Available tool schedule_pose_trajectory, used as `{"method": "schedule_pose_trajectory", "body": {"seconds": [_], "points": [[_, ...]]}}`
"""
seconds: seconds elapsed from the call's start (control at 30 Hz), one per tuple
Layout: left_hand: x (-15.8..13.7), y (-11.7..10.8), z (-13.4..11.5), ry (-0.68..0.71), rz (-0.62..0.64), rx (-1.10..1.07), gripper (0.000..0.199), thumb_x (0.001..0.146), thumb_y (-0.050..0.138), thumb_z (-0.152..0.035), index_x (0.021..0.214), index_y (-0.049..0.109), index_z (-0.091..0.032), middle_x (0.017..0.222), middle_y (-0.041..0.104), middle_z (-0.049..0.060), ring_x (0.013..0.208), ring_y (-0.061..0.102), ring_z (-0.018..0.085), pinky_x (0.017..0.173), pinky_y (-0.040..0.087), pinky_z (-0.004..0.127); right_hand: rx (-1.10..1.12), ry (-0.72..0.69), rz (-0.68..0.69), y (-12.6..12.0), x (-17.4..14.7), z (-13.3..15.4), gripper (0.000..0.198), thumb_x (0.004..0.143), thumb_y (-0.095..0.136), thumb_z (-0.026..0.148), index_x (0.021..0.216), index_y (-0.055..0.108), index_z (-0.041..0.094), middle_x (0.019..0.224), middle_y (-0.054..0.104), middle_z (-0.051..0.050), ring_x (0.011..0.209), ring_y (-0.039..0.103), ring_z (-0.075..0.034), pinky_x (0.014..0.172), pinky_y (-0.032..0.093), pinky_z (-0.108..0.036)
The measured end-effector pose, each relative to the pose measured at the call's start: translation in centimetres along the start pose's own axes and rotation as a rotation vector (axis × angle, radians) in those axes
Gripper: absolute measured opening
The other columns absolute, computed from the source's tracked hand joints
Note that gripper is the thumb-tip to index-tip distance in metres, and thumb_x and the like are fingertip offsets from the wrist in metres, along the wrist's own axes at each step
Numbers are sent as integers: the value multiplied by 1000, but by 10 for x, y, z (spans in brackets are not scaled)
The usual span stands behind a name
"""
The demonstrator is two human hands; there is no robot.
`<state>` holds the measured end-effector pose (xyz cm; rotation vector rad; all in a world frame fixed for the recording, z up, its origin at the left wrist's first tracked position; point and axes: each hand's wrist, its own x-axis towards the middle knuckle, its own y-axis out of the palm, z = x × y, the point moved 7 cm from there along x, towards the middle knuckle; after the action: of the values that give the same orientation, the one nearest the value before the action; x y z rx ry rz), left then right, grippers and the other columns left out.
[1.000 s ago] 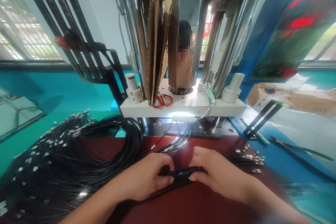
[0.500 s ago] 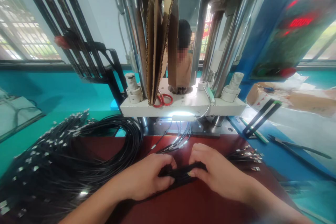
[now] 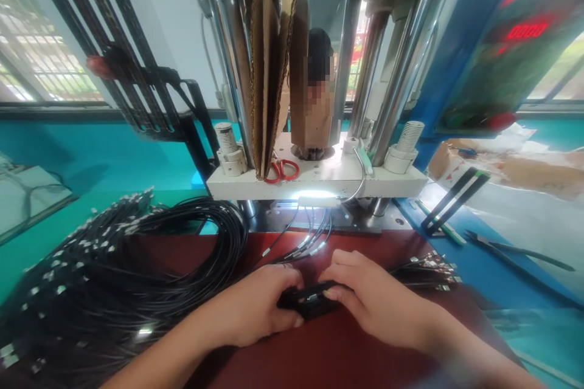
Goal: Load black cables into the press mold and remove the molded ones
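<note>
Both hands are closed around a bundle of black cables [image 3: 314,307] low over the red-brown board [image 3: 337,352]. My left hand [image 3: 269,301] grips its left part, thumb below and fingers curled over the top. My right hand [image 3: 360,289] pinches it from the right with thumb and fingers. A small bright metal piece shows on the dark strands between them. Past my right hand, cable ends with metal connectors [image 3: 440,270] fan out on the board. In front of my hands, several thin cables with light tips [image 3: 305,246] run from beneath the press plate [image 3: 383,185].
To the left lies a large heap of black cables [image 3: 91,279] with silvery ends. Red-handled scissors [image 3: 288,170] and folded cardboard [image 3: 264,85] rest on the press. Pliers [image 3: 515,247] lie at right, near an upright black holder [image 3: 451,203]. A lamp [image 3: 317,197] glows under the plate.
The bundle has turned slightly in my hands, and a small bright metal piece now shows on it. My right hand has shifted a little left. The red display digits differ.
</note>
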<state>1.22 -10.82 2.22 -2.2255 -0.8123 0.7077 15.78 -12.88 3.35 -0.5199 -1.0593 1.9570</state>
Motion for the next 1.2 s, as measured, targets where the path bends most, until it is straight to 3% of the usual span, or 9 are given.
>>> {"method": "schedule_pose_trajectory", "body": {"seconds": [0.37, 0.7, 0.9, 1.1, 1.2], "points": [[1, 0, 2, 8, 3, -49, 9, 75, 60, -25, 84, 58, -23, 81, 57, -6, 70, 49, 11, 58, 32, 22, -13, 11, 23, 4, -1, -3, 9, 91, 56, 24, 93, 65, 23, 93, 58, -1, 87, 53, -19, 82, 39, -34], [1, 0, 5, 5, -1, -133, 8, 77, 59, -25, 84, 56, -23, 75, 52, -7, 66, 44, 10, 56, 30, 21, -97, -20, -45, 0, 1, 3, 8, 91, 53, 18, 84, 58, 18, 94, 55, -3, 89, 49, -20, 84, 41, -36], [-1, -7, 1, 16, 59, -325, 11, 80, 60, -28, 84, 53, -20, 71, 47, -7, 65, 40, 10, 56, 30, 22, -198, -53, -43, -14, 0, 8, 11, 92, 48, 15, 90, 57, 19, 98, 52, -3, 85, 51, -17, 76, 43, -30], [-10, -14, -8, 83, 106, -465, 22, 75, 69, -32, 88, 58, -20, 72, 45, -7, 63, 37, 9, 56, 29, 21, -334, 95, -180, -45, -17, -18, 26, 65, 58, -3, 83, 56, 17, 93, 55, -4, 89, 49, -21, 79, 40, -33], [-16, -15, -11, 139, 125, -413, 31, 65, 79, -35, 86, 61, -21, 77, 50, -6, 66, 40, 9, 57, 31, 20, -453, 134, -212, -46, -22, -19, 23, 73, 51, -4, 81, 58, 17, 84, 58, -4, 83, 51, -21, 79, 39, -35]]}}
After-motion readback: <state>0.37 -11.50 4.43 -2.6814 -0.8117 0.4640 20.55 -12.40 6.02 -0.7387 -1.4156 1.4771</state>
